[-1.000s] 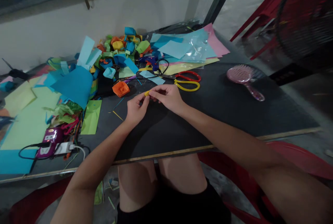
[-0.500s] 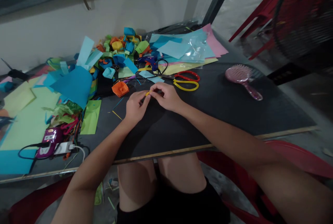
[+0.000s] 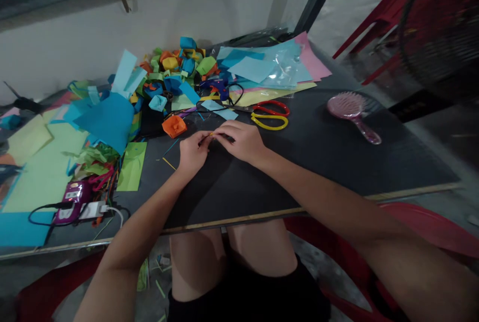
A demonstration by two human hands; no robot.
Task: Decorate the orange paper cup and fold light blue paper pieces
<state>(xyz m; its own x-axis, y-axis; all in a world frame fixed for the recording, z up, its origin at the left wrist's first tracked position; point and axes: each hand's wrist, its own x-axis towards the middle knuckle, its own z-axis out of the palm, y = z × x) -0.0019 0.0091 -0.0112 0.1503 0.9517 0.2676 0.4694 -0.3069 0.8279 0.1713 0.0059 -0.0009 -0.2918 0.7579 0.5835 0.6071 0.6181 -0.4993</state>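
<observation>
My left hand [image 3: 193,153] and my right hand [image 3: 242,141] meet above the dark table, fingertips pinched together. Between them is a tiny yellow piece [image 3: 211,134], mostly covered by the fingers, so its shape is unclear. Just behind my left hand sits an orange folded paper piece [image 3: 174,126]. Scissors with red and yellow handles [image 3: 269,122] lie beyond my right hand. Thin blue and yellow strips [image 3: 169,163] rest left of my left hand.
Folded paper pieces [image 3: 170,64] are heaped at the back, beside a blue glue gun [image 3: 220,89]. Paper sheets [image 3: 252,70] lie behind the scissors. A pink hairbrush [image 3: 346,106] is at right, a purple device [image 3: 75,197] at left, and a green sheet [image 3: 131,166] nearer.
The fingers of both hands have shifted slightly around the yellow piece, and less of it shows now. The view has moved a little; the objects on the table stay put.
</observation>
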